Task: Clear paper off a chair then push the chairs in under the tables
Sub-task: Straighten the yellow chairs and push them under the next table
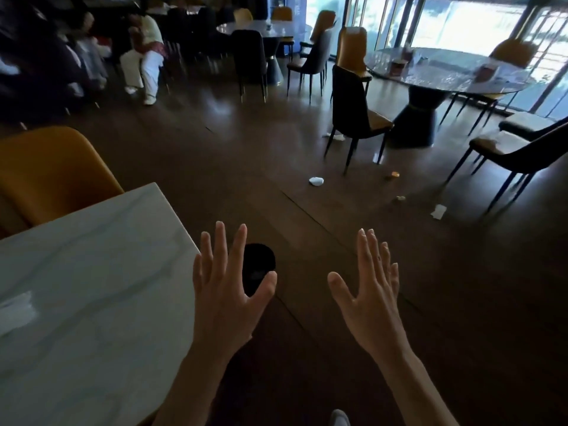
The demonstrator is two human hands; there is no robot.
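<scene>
My left hand (229, 290) and my right hand (372, 299) are raised in front of me, fingers spread, holding nothing. A white marble table (92, 287) fills the lower left, with a yellow chair (52, 173) tucked behind it. Across the floor, a dark chair with a yellow seat (353, 109) stands pulled out from a round dark table (445, 72). At the right, two dark chairs (519, 149) stand away from that table; something pale, perhaps paper (495, 139), lies on the nearer seat.
Crumpled paper (316, 181), another scrap (439, 211) and small litter lie on the dark wooden floor. A round black object (259, 259) sits behind my left hand. A seated person (144, 53) is at the far left. More chairs surround a far table (267, 27).
</scene>
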